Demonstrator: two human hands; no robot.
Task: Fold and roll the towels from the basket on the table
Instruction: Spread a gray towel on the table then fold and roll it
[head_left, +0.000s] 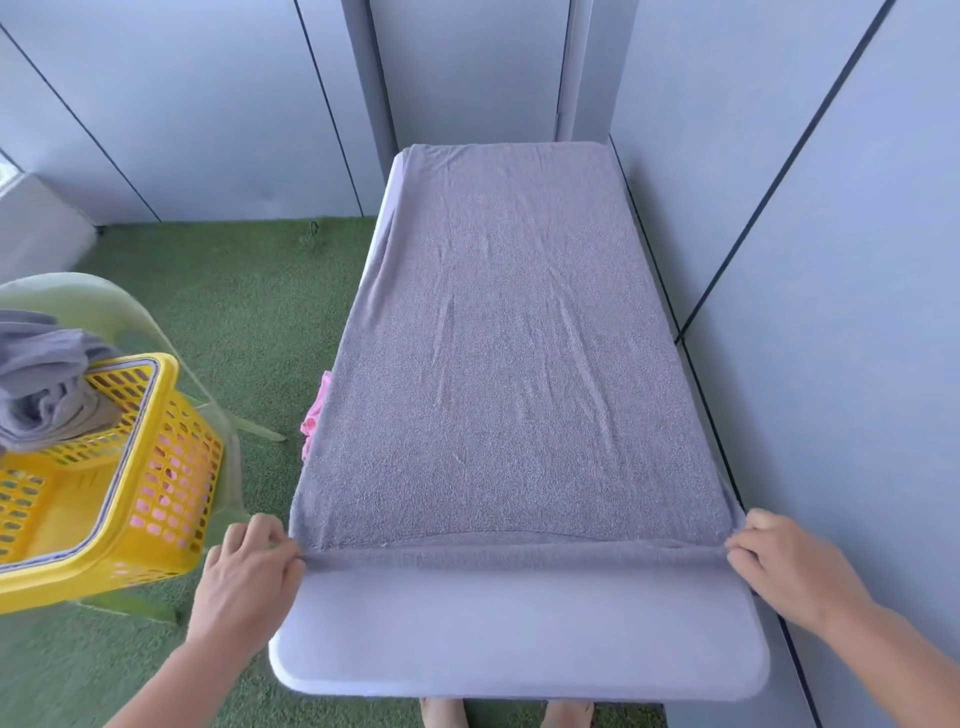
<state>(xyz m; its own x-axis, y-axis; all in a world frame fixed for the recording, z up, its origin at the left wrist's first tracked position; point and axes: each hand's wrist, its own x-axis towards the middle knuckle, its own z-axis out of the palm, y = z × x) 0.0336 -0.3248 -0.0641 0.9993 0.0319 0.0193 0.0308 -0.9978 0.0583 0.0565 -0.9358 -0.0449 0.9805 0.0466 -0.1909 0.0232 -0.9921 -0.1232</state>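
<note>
Step in hand: first fold of one towel. The grey towel (509, 364) lies spread lengthwise on the desk (519, 634), extending away from both hands. Its near hem runs straight between them.

The left hand (249, 566) pinches the near-left corner with curled fingers. The right hand (784, 566) pinches the near-right corner likewise. The hem is drawn taut and looks slightly turned over.

The yellow basket (130, 483), left of the left hand, holds more grey towels (41, 384).

Next move, as judged: lift both corners together and carry the hem forward to the far edge. Keep the corners level so the side edges align.
</note>
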